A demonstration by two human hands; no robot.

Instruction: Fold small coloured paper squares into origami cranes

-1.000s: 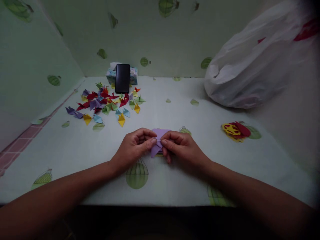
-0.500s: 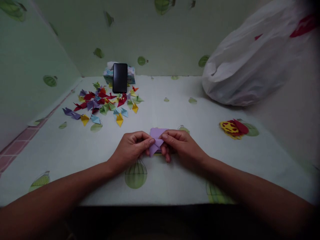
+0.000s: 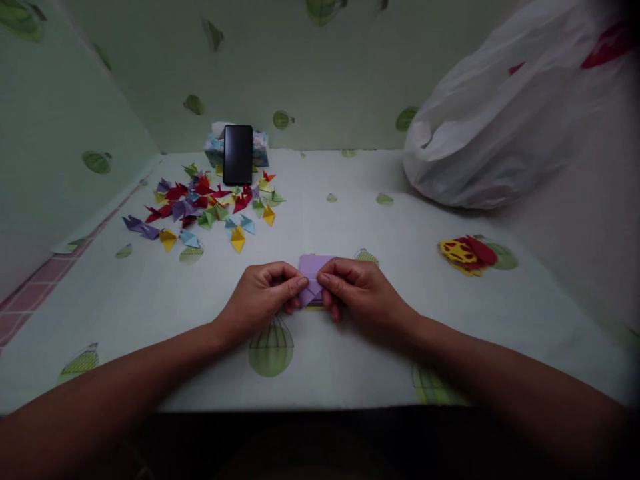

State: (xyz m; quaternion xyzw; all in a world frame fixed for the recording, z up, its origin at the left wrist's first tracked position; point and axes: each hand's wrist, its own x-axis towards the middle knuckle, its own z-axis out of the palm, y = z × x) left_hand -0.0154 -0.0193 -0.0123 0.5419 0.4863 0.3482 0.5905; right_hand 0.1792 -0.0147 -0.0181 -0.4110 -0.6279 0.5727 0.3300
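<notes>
1. Head view: the left hand point(image 3: 263, 293) and the right hand point(image 3: 357, 290) meet at the middle of the bench point(image 3: 350, 360), fingertips almost touching each other over a small purple paper point(image 3: 313, 270).
2. The paper lies directly between the two hands, at the tips of both and no nearer to one than the other. Its upper part shows above the knuckles as a flat lilac patch; a folded point hangs down between the thumbs.
3. Both hands are curled nearly closed, each pinching the paper between thumb and forefinger: the left from the left side, the right from the right side. The other fingers are tucked under, close to the bench.
4. The long axis of the paper cannot be told with certainty, since the fingers hide most of it; the visible top edge runs left to right, across the line of the forearms.
5. A thin yellow edge shows just under the paper near the bench; what it belongs to is too hidden to tell.
6. Well apart to the far left lies a pile of folded pieces point(image 3: 205, 207) in red, purple, green, blue and yellow, nearer the left hand than the right.
7. Behind that pile a dark phone point(image 3: 237, 155) leans upright against a tissue box point(image 3: 213, 150).
8. To the right, a red and yellow stack point(image 3: 467, 253) lies on the bench, nearer the right hand, and a white bag point(image 3: 500, 120) fills the far right corner.
</notes>
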